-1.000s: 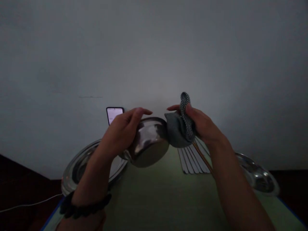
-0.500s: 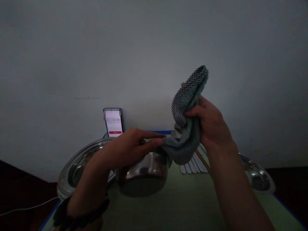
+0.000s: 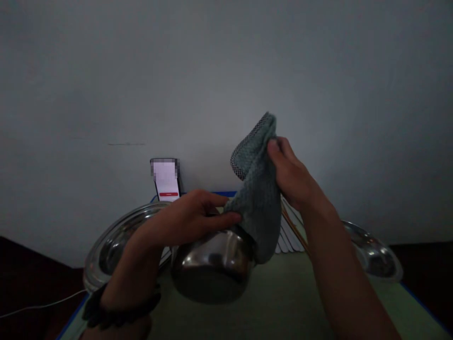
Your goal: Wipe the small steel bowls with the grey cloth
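A stainless steel pot (image 3: 212, 264) is tilted below my left hand (image 3: 198, 215), its rounded base facing me. Thumb and fingers of that hand close at the pot's upper edge, pinching a corner of a grey-green cloth (image 3: 260, 208) there. My other fingers are hidden behind the pot. The cloth has a black-and-white checked side folded out at its top, and its lower end hangs against the pot's right side. Higher up, my right hand (image 3: 292, 170) grips the cloth between thumb and fingers.
Left of the pot stands a wide metal basin (image 3: 102, 255); a lit phone (image 3: 166, 182) leans on the wall behind it. White-handled utensils (image 3: 288, 238) and wooden chopsticks (image 3: 293, 224) lie behind the cloth. Another metal dish (image 3: 378, 257) sits at the right of the green table (image 3: 283, 302).
My right hand and the cloth have moved left and the cloth has spread, now lying against the pot's side. The pot has dropped slightly and shifted a little right.
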Demonstrator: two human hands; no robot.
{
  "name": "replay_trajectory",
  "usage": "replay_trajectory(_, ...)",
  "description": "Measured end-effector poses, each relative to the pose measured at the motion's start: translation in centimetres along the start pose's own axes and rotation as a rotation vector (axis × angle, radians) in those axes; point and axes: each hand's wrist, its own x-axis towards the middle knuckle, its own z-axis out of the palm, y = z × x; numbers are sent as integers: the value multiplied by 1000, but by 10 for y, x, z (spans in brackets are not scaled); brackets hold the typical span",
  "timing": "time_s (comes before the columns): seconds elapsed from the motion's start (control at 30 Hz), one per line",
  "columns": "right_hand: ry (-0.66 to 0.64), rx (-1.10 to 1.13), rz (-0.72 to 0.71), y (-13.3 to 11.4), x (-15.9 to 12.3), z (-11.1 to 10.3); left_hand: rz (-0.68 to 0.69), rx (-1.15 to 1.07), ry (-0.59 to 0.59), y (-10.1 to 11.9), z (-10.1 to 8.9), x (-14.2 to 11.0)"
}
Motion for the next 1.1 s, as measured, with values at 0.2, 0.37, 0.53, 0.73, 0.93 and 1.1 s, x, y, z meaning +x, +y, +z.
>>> replay_trajectory(0.2, -378, 378, 308, 2, 3, -24, 216, -279, 356, -12, -8, 4)
replay_trajectory(0.37, -309, 564, 210, -5, -1, -9, 234, -277, 488, -14, -4, 12)
replay_trajectory(0.53, -124, 466, 146, 7, 12, -2, 98, -155, 352, -7, -4, 7)
replay_trajectory(0.73, -21, 228, -98, 8, 14, -17, -16, 109, 227, -9, -7, 6)
replay_trajectory(0.93, -15, 146, -120, 2, 8, -18, 27, 243, 215, -11, 6, 19)
replay_trajectory(1.1, -101, 223, -78, 8, 10, -12, 103, 249, 236, -11, 7, 17)
